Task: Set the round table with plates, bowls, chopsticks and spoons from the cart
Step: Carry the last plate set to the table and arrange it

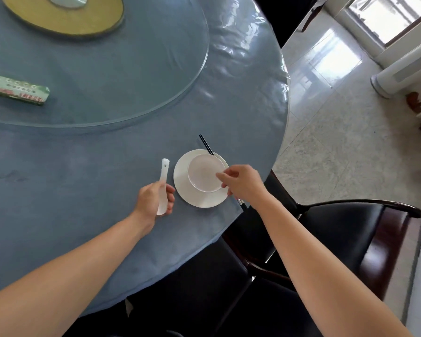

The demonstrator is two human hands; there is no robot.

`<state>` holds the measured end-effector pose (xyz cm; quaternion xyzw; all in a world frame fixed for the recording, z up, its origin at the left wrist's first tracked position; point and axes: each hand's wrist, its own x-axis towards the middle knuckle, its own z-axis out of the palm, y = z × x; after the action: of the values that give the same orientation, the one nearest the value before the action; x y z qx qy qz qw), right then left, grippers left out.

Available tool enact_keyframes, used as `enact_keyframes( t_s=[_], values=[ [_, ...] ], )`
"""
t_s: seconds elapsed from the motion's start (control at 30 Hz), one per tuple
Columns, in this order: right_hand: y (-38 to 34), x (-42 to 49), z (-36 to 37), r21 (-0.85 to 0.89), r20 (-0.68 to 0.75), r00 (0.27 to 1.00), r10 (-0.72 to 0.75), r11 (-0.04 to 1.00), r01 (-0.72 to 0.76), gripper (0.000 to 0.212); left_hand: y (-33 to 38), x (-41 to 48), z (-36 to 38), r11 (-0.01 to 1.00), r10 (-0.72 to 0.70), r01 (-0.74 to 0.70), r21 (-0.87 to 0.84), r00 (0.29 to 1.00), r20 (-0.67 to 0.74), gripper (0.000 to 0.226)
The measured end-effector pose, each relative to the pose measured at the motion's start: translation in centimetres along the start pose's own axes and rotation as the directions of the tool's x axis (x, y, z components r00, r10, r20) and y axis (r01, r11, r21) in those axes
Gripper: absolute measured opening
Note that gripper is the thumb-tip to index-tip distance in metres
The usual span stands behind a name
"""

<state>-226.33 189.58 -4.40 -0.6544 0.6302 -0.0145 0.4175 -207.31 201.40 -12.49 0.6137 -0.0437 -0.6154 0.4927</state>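
A white plate [184, 183] lies near the right edge of the round blue table [83, 178]. A white bowl [203, 172] stands on the plate. My left hand [156, 198] grips a white ceramic spoon [164, 171] just left of the plate, handle pointing away from me. My right hand [241, 182] rests at the bowl's right rim, fingers touching it. Dark chopsticks [206, 144] lie to the right of the plate; their far tips show past the bowl, and their near ends show below my right hand.
A glass turntable [131, 81] with a yellow disc [66, 20] covers the table's middle; a green box [17, 91] lies on it at left. Black chairs [338, 229] stand at the table's near right edge. Tiled floor lies to the right.
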Motion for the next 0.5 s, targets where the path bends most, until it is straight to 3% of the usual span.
enact_keyframes(
  t_s=[0.07, 0.1, 0.2, 0.33, 0.5],
  values=[
    [-1.5, -1.5, 1.2, 0.268, 0.214, 0.977, -0.004, 0.962, -0.054, 0.024, 0.6, -1.6, 1.4, 0.995, 0.037, -0.054, 0.085, 0.980, 0.196, 0.035],
    [-2.0, -2.0, 1.7, 0.352, 0.233, 0.972, -0.029, 0.934, -0.057, 0.021, 0.9, -2.4, 2.0, 0.984, 0.031, -0.079, 0.160, 0.958, 0.285, 0.036],
    [-2.8, -2.2, 1.3, 0.496, 0.119, 0.992, -0.050, 0.868, -0.016, 0.014, 1.7, -3.8, 3.1, 0.956, -0.008, -0.126, 0.266, 0.892, 0.452, 0.037],
    [-3.2, -2.6, -1.0, 0.600, 0.212, 0.976, -0.045, 0.794, -0.094, 0.021, 2.4, -4.7, 3.4, 0.950, 0.023, -0.180, 0.257, 0.856, 0.516, 0.039],
    [-4.8, -3.6, -1.1, 0.497, 0.178, 0.980, -0.094, 0.868, -0.007, 0.014, 3.4, -5.3, 4.6, 0.872, 0.027, -0.251, 0.420, 0.881, 0.472, 0.029]
  ],
)
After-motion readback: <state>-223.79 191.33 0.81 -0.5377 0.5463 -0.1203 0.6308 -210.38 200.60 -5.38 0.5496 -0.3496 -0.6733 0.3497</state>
